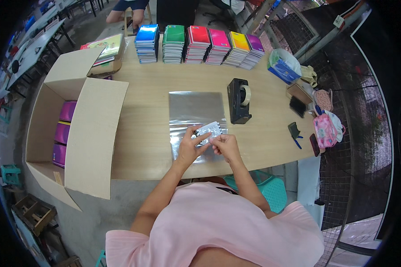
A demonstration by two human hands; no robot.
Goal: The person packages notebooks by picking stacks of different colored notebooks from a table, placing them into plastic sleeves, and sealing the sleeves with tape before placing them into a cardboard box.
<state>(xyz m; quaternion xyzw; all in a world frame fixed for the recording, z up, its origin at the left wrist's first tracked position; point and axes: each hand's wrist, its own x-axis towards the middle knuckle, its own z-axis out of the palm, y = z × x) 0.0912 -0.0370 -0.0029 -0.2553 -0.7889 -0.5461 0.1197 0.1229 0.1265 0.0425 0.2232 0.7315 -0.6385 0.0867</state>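
Over a stack of clear plastic sleeves (194, 104), I hold a small white rectangular sheet (210, 128) with dark marks along its edges. It looks shiny; whether it is a sheet of labels or a small packet I cannot make out. My left hand (189, 150) grips it from the left, thumb and fingers closed about its side. My right hand (227, 147) pinches its lower right corner between thumb and forefinger. Just to the right of the sleeves stands a black tape dispenser (239, 104) with a roll of tape in it.
Along the table's far edge stand stacks of notebooks, among them blue (147, 42), green (173, 42) and red (198, 42). An open cardboard box (96, 133) with purple notebooks (62, 133) is at the left. A blue box (284, 69), a pink pouch (326, 129) and a phone (314, 144) lie at the right.
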